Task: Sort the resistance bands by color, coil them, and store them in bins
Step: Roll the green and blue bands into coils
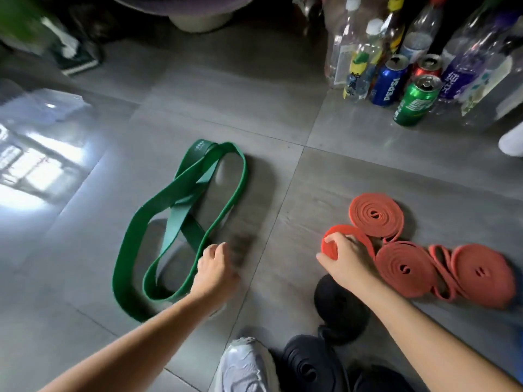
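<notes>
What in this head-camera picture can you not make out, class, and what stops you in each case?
- Red coil under the right hand: fingers hide most of it.
- Left hand on the green bands: motion blur hides the grip.
- Black coils: too dark, partly behind the forearm.
- Bins: none identifiable.

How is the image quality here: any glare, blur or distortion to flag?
Head view: window glare washes out the floor at left; the left hand is motion-blurred, with a smear beside it; the right hand on a red coil is sharper; wide-angle bending tilts the bottles; the top-left corner is soft.
</notes>
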Motion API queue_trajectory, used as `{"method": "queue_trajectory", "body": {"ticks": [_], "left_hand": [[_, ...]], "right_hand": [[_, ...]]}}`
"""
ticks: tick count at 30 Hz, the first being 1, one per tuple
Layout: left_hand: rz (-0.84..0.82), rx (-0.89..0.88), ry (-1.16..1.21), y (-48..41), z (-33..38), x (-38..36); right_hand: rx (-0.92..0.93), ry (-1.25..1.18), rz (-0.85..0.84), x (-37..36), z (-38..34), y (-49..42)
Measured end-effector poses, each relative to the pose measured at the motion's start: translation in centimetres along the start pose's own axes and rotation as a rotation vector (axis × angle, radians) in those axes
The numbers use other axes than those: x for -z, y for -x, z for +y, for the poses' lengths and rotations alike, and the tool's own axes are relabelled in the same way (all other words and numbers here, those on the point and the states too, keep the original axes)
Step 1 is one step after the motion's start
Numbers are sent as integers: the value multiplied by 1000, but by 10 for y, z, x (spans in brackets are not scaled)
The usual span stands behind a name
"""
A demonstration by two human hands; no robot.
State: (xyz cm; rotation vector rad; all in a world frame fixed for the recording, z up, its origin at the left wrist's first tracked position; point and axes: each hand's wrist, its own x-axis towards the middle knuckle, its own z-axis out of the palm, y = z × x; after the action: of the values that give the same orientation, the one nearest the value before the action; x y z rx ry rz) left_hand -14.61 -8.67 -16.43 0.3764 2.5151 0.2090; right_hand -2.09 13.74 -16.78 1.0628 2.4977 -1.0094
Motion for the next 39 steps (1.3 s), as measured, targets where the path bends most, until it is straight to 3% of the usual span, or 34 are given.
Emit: {"method": "queue_trajectory", "body": {"ticks": [3, 7, 11, 14, 16, 23, 26, 30, 36, 39], "left_hand": [[99, 172, 36, 7, -46, -4], [-89, 330, -87, 9, -80, -5], [31, 207, -14, 13, -71, 12], [63, 114, 148, 24, -42, 53], [86, 6, 130, 41, -28, 85], [256, -393, 120, 139, -6, 186], [343, -440, 218, 188, 0, 236], [394, -507, 253, 260, 2, 286], [398, -722, 367, 363, -25, 296], [359, -693, 565, 403, -36, 300]], "right_hand": [[66, 51, -92, -8, -13, 9], [102, 99, -155, -4, -19, 21], [151, 154, -178, 15, -24, 36], [234, 234, -201, 41, -36, 56], [276, 267, -187, 61, -51, 71], [427, 319, -110, 130, -142, 142], [487, 314, -124, 158, -189, 181], [567, 224, -124, 175, -243, 238], [779, -72, -83, 149, -279, 322], [791, -380, -131, 134, -280, 358]]}}
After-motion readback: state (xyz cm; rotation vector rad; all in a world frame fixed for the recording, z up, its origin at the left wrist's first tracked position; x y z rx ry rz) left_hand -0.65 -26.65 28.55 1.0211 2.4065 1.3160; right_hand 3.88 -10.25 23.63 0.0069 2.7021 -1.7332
